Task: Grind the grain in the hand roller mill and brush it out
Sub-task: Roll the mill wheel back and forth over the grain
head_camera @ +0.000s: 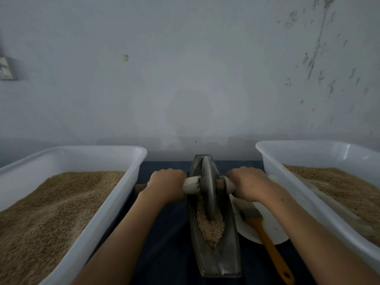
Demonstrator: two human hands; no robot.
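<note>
A person stood over a dark cloth [166,243] against a pale wall [185,68], both bare arms reaching forward. Between them lay a narrow metal trough [230,262], boat-shaped, running away from the person. A grey wheel [208,186] stood upright in it, edge down in a heap of pale grain [210,228]. The left hand [167,185] gripped the wrapped handle [191,185] on the wheel's left; the right hand [247,184] gripped the matching handle on the right (fingers curled tight round each). Just right of the trough, a brush [265,236] with an orange handle lay on a white plate [273,227]. A white tub [115,204] of tan grain stood on either side.
</note>
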